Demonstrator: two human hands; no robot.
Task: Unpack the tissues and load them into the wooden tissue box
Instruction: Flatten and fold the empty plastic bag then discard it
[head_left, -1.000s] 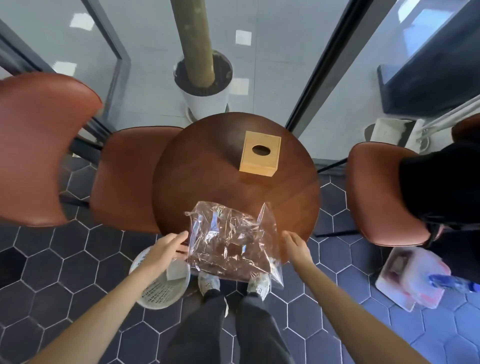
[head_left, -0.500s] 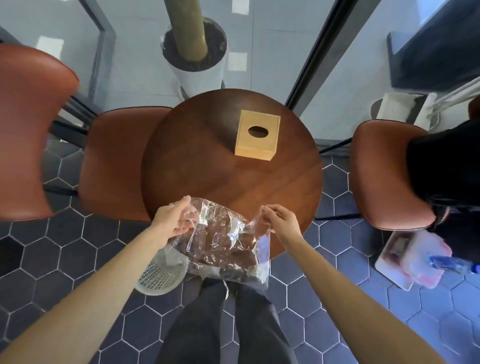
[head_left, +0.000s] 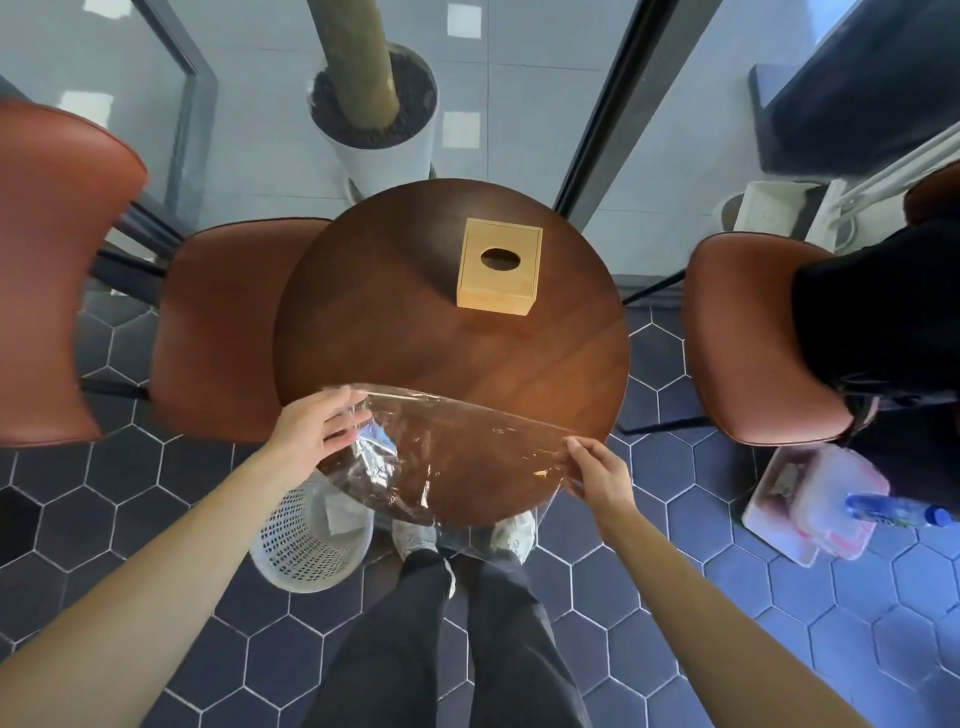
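Observation:
A light wooden tissue box (head_left: 497, 272) with an oval hole in its lid stands on the far right part of the round dark-wood table (head_left: 395, 332). A clear plastic wrapper (head_left: 457, 457) is stretched flat over the table's near edge. My left hand (head_left: 317, 434) holds its left end with fingers spread along the film. Pinching its right end is my right hand (head_left: 597, 470). No tissues are visible.
A white perforated waste basket (head_left: 306, 540) stands on the floor below my left hand. Brown chairs (head_left: 218, 332) (head_left: 748, 332) flank the table. A potted trunk (head_left: 374, 104) stands behind it. A plastic container (head_left: 810, 504) with a blue bottle lies right.
Both hands have pulled apart, stretching the crumpled wrapper out wide and flat over the table's near edge. The view has tilted slightly.

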